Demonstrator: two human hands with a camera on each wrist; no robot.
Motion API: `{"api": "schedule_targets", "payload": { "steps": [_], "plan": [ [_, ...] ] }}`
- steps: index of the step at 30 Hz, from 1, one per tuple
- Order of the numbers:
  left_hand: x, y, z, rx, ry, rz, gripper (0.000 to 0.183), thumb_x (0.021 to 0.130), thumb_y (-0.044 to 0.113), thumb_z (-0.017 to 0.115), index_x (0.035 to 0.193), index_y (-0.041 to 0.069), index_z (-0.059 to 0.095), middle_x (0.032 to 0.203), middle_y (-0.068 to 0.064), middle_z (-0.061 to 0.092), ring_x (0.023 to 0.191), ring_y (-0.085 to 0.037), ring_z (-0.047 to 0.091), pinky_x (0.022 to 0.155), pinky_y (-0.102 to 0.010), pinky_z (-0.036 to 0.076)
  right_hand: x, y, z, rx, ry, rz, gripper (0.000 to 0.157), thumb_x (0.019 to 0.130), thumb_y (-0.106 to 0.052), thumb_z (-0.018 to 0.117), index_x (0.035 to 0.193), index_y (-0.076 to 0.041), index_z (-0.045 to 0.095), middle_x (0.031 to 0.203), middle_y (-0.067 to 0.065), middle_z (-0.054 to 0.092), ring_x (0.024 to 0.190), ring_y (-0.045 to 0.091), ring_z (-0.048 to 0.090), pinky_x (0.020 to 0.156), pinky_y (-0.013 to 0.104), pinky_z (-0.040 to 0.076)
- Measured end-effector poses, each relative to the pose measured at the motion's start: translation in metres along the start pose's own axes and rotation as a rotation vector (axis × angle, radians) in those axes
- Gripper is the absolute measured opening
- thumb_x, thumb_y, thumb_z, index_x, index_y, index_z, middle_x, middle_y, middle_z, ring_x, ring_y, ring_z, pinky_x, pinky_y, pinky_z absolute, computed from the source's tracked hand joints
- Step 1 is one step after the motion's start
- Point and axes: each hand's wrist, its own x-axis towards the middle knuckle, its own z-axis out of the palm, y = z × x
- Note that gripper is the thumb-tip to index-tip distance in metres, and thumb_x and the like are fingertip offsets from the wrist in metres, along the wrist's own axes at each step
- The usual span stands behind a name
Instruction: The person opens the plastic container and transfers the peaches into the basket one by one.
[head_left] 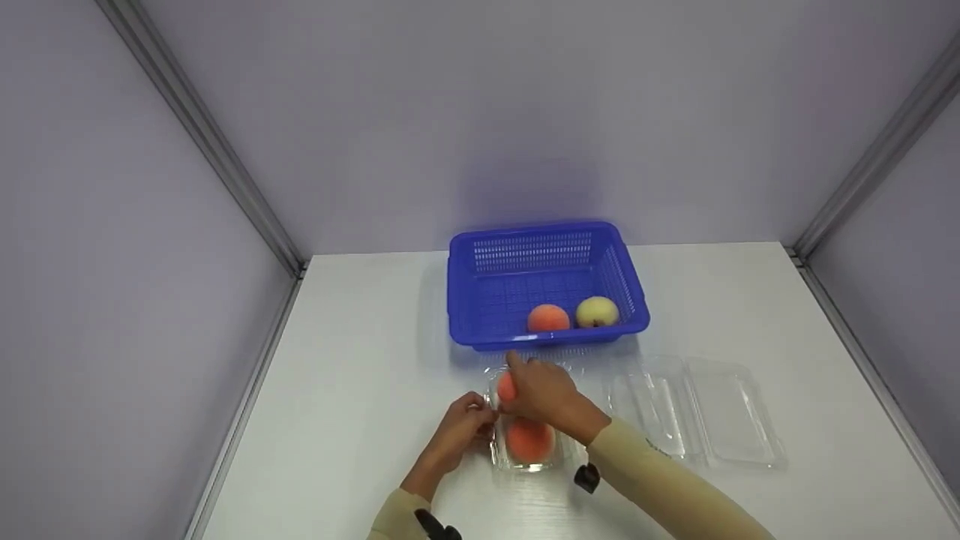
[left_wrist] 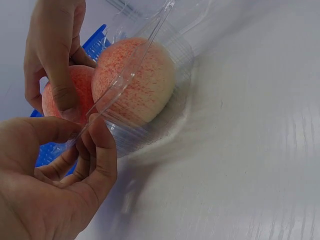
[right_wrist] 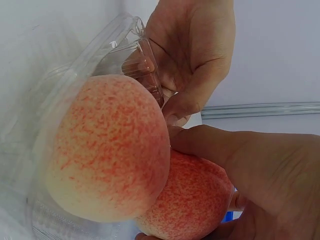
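Note:
A clear plastic clamshell box (head_left: pixel 517 468) lies on the white table with two red-and-cream peaches in it. My left hand (head_left: pixel 460 433) pinches the box's left rim between thumb and fingers. At the far end, my right hand (head_left: pixel 546 391) grips the far peach (right_wrist: pixel 192 197), thumb on its near side and fingers reaching round it. Closer to me, the other peach (head_left: pixel 530 441) sits in the box with no hand on it. In the left wrist view the clear rim (left_wrist: pixel 131 75) crosses in front of this near peach. Part of the far peach is hidden behind my right hand.
Just beyond the box stands a blue basket (head_left: pixel 462 300), holding a peach (head_left: pixel 548 318) and a pale yellow fruit (head_left: pixel 597 310) near its front wall. Another clear plastic box (head_left: pixel 739 412) lies opened out on the right. Grey walls enclose the table at the back and sides.

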Motion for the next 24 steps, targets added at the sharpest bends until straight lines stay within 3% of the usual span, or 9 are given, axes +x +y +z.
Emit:
{"api": "schedule_targets", "payload": {
  "steps": [13, 24],
  "plan": [
    [0.001, -0.001, -0.001, -0.003, -0.008, 0.003, 0.012, 0.093, 0.012, 0.065, 0.094, 0.011, 0.053, 0.078, 0.001, 0.059, 0.070, -0.012, 0.056, 0.058, -0.027, 0.051, -0.005, -0.007, -0.018, -0.002, 0.003, -0.014, 0.072, 0.078, -0.043, 0.092, 0.125, -0.008, 0.051, 0.097, 0.020, 0.068, 0.082, 0.043, 0.071, 0.070, 0.058, 0.060],
    [0.001, 0.001, -0.001, -0.002, -0.007, -0.006, 0.013, 0.092, 0.012, 0.067, 0.095, 0.010, 0.054, 0.075, 0.000, 0.058, 0.069, -0.012, 0.057, 0.059, -0.026, 0.052, -0.008, -0.011, -0.031, -0.022, 0.059, -0.061, 0.067, 0.077, -0.038, 0.091, 0.121, -0.008, 0.051, 0.096, 0.020, 0.064, 0.082, 0.043, 0.069, 0.070, 0.056, 0.060]
  ]
}}
